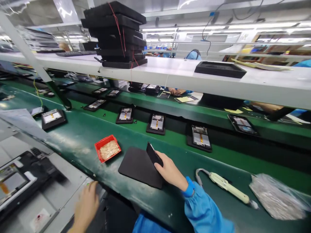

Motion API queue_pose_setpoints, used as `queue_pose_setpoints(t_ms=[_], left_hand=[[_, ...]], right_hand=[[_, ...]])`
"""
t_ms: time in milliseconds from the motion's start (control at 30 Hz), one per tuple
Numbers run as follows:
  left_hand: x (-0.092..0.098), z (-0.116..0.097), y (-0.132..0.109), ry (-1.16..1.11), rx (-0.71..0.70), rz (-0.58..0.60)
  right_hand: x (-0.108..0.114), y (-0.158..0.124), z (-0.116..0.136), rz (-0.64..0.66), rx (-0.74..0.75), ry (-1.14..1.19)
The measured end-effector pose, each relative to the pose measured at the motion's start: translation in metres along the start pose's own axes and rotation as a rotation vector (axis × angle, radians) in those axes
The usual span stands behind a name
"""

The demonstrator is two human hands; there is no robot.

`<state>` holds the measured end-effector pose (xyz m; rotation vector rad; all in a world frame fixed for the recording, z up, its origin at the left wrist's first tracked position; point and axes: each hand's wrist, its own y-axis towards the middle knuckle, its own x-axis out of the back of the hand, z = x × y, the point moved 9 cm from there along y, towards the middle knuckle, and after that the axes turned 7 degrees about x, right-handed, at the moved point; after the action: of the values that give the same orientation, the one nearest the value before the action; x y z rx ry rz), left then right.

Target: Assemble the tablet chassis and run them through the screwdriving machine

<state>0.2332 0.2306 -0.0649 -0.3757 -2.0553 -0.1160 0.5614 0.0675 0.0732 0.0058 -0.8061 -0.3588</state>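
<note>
My right hand (168, 168), with a blue band at the wrist, is closed on a thin black tablet (153, 154). The tablet is tilted up on edge above a black foam pad (139, 166) lying on the green bench. Over at the lower left, my left hand (86, 202) is at the front edge of a grey machine, close to a small green button (87, 183). Motion smears its fingers, and no held thing shows there. A red tray (98, 150) with pale small pieces stands left of the pad.
A pale electric screwdriver (228, 187) and a clear plastic bag (277, 195) lie to the right. Opened tablets (156, 124) rest on black pads along the green belt. The machine (60, 194) holds another opened tablet. Overhead runs a white shelf (167, 76) with stacked black trays (116, 35). Co-workers' hands (176, 91) show opposite.
</note>
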Motion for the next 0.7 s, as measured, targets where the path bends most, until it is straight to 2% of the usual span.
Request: queue_pose_setpoints(t_ms=[33,67,133,167,200,233,300,400,467,567,700], left_hand=[[-0.006,-0.02,-0.011,-0.254,0.025,0.056],[-0.022,-0.044,-0.025,-0.533,0.064,0.201],[-0.062,-0.101,-0.058,-1.114,0.167,0.574],[-0.079,-0.125,-0.073,-1.318,0.243,0.707],[-0.091,-0.141,-0.084,-1.435,0.308,0.774],[-0.102,-0.149,-0.091,-1.515,0.375,0.794],[-0.113,-0.146,-0.093,-1.56,0.457,0.71],[-0.11,-0.124,-0.084,-1.564,0.463,0.524],[-0.101,-0.114,-0.076,-1.552,0.432,0.461],[-0.086,-0.115,-0.063,-1.546,0.409,0.471],[-0.058,-0.134,-0.037,-1.512,0.361,0.464]], right_hand=[[-0.002,-0.001,0.0,-0.006,0.011,0.011],[-0.006,0.0,0.001,-0.003,0.038,0.011],[-0.009,0.012,-0.003,0.016,0.116,-0.083],[-0.008,0.024,-0.01,0.017,0.14,-0.191],[-0.003,0.04,-0.021,0.007,0.142,-0.319],[0.005,0.059,-0.036,-0.014,0.124,-0.464],[0.023,0.103,-0.069,-0.042,0.08,-0.625],[0.037,0.167,-0.112,0.025,0.099,-0.728],[0.038,0.197,-0.133,0.103,0.13,-0.788],[0.033,0.223,-0.158,0.214,0.166,-0.853],[0.025,0.236,-0.178,0.307,0.196,-0.893]])
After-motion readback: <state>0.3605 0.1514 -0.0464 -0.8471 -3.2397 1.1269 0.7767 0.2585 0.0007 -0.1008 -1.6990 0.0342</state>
